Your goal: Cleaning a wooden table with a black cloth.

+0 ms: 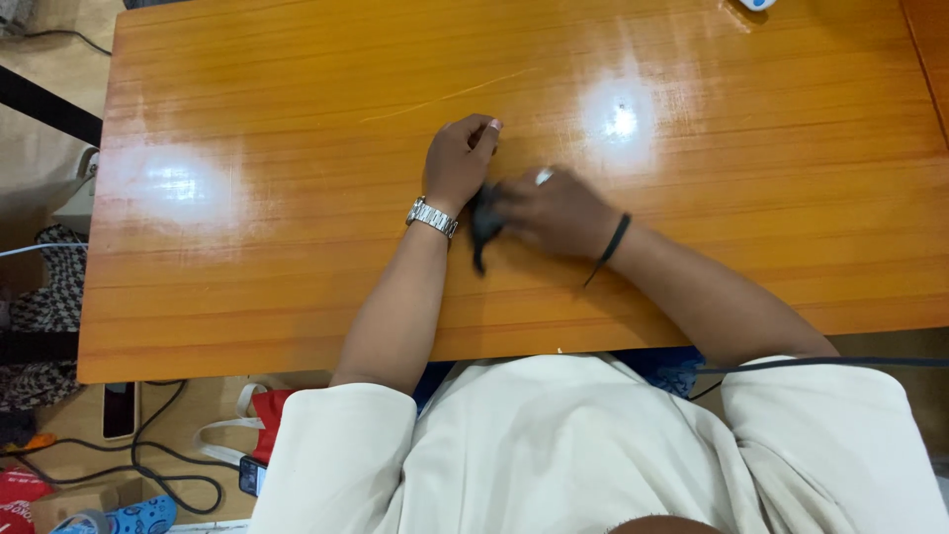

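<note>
My left hand [459, 158] rests on the glossy orange wooden table [297, 198], fingers curled, with a silver watch on the wrist. My right hand [556, 210], blurred and wearing a ring and a thin black band at the wrist, lies just right of it. Between the two hands sits a small dark soft object [483, 225], perhaps cloth. Both hands touch it. Most of it is hidden under the fingers, so its shape stays unclear.
A small white and blue thing [757, 4] lies at the table's far right edge. On the floor to the left are black cables [158, 465], a red bag [272, 415], a blue patterned sandal [138, 516] and a dark flat device [120, 409].
</note>
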